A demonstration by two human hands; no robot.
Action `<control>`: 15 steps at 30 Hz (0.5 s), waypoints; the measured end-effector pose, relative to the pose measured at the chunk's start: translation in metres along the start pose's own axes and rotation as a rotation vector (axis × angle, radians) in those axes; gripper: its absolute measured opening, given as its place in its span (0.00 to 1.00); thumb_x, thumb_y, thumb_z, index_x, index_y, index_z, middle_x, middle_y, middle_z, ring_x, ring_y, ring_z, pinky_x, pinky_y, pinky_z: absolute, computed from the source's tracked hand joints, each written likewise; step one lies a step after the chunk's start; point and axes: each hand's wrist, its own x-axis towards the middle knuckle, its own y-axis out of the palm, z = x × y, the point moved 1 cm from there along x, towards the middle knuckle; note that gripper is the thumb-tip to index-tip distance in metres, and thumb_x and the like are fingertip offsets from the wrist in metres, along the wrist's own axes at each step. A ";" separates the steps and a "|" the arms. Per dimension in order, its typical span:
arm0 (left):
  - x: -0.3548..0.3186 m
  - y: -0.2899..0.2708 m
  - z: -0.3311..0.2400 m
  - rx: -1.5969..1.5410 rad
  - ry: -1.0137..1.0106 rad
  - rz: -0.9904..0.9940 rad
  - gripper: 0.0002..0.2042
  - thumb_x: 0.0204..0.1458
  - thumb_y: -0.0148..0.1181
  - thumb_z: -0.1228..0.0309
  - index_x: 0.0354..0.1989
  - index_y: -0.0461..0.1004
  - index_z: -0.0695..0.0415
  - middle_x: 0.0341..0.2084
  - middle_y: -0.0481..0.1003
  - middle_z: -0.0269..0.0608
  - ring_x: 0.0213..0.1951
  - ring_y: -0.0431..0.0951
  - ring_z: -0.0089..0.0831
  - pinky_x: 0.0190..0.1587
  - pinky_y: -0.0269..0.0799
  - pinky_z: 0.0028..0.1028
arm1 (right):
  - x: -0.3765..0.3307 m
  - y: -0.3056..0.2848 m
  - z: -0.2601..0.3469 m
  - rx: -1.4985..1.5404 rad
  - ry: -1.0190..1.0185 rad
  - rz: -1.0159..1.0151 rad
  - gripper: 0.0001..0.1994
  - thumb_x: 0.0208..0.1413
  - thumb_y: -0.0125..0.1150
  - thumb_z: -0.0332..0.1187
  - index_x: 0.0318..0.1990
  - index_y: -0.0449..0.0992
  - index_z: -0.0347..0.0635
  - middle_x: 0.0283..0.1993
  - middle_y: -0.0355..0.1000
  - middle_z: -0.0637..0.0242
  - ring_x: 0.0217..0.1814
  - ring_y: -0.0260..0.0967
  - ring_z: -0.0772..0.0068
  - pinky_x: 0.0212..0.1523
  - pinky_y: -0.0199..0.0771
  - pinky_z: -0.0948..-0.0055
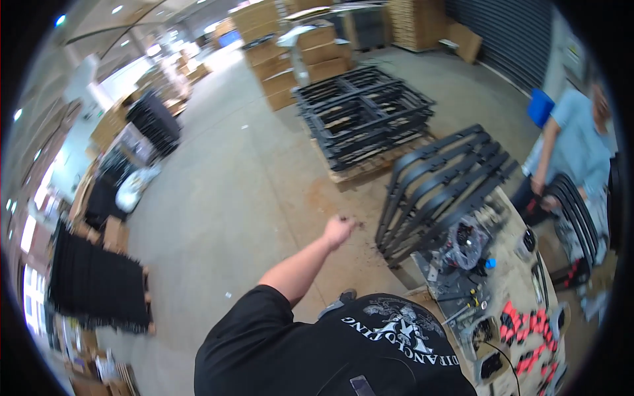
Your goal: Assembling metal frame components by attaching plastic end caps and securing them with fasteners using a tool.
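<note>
Right hand (339, 231) extends over the concrete floor (231, 191), fingers pinched on a small dark part (346, 218), just left of the leaning black frames (442, 185). Left hand is out of view. Workbench (522, 290) carries red clips (528, 323); a co-worker (574, 152) stands beyond.

Cluttered workbench (512, 290) with red caps (528, 323), bagged black parts (465, 243), leaning black frames (439, 188).

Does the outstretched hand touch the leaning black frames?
No, the left hand is apart from the frames, with bare floor showing between them.
</note>
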 end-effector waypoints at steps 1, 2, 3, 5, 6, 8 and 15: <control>0.020 0.005 -0.038 -0.015 0.155 -0.067 0.09 0.54 0.63 0.66 0.33 0.79 0.60 0.25 0.78 0.38 0.27 0.75 0.24 0.31 0.72 0.27 | -0.019 0.002 -0.007 0.013 0.039 -0.042 0.12 0.58 0.58 0.40 0.37 0.78 0.39 0.28 0.75 0.57 0.30 0.74 0.60 0.29 0.72 0.57; 0.055 0.005 -0.055 -0.030 0.322 -0.116 0.11 0.54 0.64 0.65 0.37 0.79 0.61 0.28 0.80 0.37 0.29 0.75 0.23 0.34 0.73 0.27 | -0.038 0.004 -0.010 0.020 0.067 -0.077 0.12 0.58 0.58 0.40 0.37 0.78 0.39 0.28 0.75 0.56 0.30 0.74 0.60 0.30 0.72 0.58; 0.068 0.014 -0.099 0.022 0.476 -0.176 0.11 0.55 0.65 0.64 0.38 0.79 0.61 0.29 0.79 0.36 0.30 0.75 0.24 0.36 0.73 0.27 | -0.064 0.009 -0.018 0.033 0.120 -0.126 0.12 0.59 0.58 0.40 0.37 0.78 0.39 0.28 0.75 0.56 0.31 0.74 0.60 0.30 0.72 0.58; 0.091 0.032 -0.167 0.035 0.642 -0.202 0.15 0.52 0.65 0.62 0.37 0.78 0.63 0.27 0.79 0.45 0.30 0.78 0.34 0.37 0.74 0.33 | -0.109 0.020 -0.024 0.054 0.204 -0.221 0.13 0.59 0.58 0.40 0.37 0.78 0.39 0.29 0.75 0.56 0.31 0.75 0.59 0.30 0.73 0.58; 0.110 0.042 -0.182 -0.024 0.707 -0.214 0.16 0.52 0.66 0.61 0.40 0.78 0.63 0.30 0.79 0.45 0.32 0.79 0.35 0.39 0.75 0.34 | -0.126 0.025 -0.019 0.055 0.228 -0.254 0.13 0.59 0.58 0.40 0.38 0.78 0.39 0.29 0.75 0.56 0.31 0.75 0.59 0.30 0.73 0.58; 0.145 0.069 -0.200 0.032 0.753 -0.138 0.23 0.54 0.64 0.55 0.47 0.77 0.64 0.35 0.80 0.52 0.39 0.80 0.44 0.46 0.75 0.38 | -0.163 0.038 -0.009 0.060 0.286 -0.323 0.13 0.59 0.58 0.41 0.38 0.78 0.39 0.29 0.75 0.56 0.31 0.75 0.59 0.31 0.73 0.58; 0.171 0.124 -0.194 0.311 0.629 0.366 0.30 0.55 0.62 0.48 0.53 0.74 0.67 0.44 0.80 0.61 0.48 0.80 0.51 0.53 0.74 0.42 | -0.288 0.099 0.017 0.082 0.496 -0.547 0.14 0.59 0.57 0.41 0.38 0.78 0.38 0.29 0.76 0.55 0.32 0.75 0.58 0.32 0.73 0.58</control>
